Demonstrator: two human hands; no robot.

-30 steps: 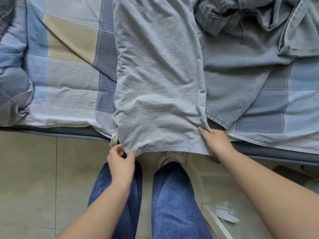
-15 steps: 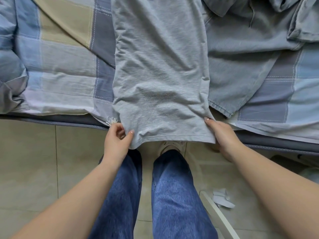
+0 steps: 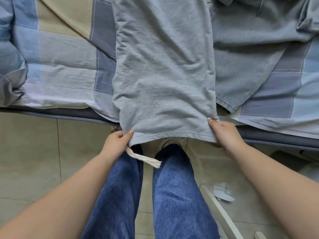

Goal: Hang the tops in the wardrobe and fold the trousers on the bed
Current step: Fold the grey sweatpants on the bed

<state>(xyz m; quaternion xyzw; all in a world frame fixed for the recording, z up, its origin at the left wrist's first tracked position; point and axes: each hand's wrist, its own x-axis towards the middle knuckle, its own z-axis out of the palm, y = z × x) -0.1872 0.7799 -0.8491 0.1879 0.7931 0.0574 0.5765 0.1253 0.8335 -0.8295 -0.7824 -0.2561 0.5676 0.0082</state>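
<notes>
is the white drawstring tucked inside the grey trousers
No, the white drawstring hangs loose below the near edge of the grey trousers, beside the left hand and over the person's jeans.

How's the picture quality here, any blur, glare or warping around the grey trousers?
Head view: soft, even daylight, no glare; the grey trousers are sharp, with faint shadows in the creases; the wide lens bows the bed edge; the forearms at the bottom corners look stretched and slightly soft.

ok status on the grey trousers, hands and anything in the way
Left hand and right hand pinch the near corners. Grey trousers flat on bed, edge overhanging. Denim top alongside, drawstring dangling.
</notes>
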